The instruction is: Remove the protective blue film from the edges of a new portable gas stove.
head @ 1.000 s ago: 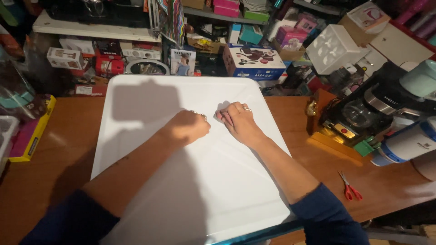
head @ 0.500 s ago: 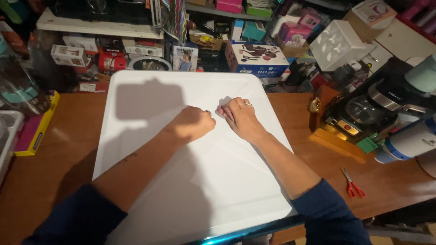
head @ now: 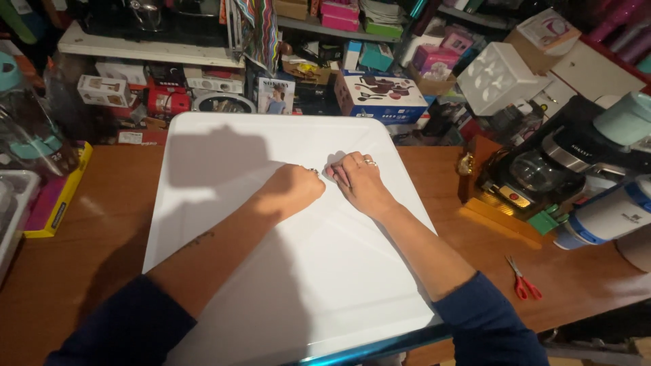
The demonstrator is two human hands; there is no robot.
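Both hands are down on the big white glossy sheet (head: 224, 224) that covers the middle of the brown wooden table (head: 88, 257). Left hand (head: 295, 190) is curled into a loose fist, knuckles up, resting on the sheet; whether it pinches anything underneath I cannot tell. Right hand (head: 359, 183), rings on its fingers, lies flat with the fingers pressed together, fingertips just beside the left hand's knuckles, near the sheet's far half. Faint creases run across the white surface from where the hands meet. Off to the right, well apart from the hands, red-handled scissors (head: 523, 281) lie on the bare wood, and a black coffee maker with a glass jug (head: 542, 169) stands at the table's right side. Yellow-edged flat box (head: 57, 203) sits at the left edge.
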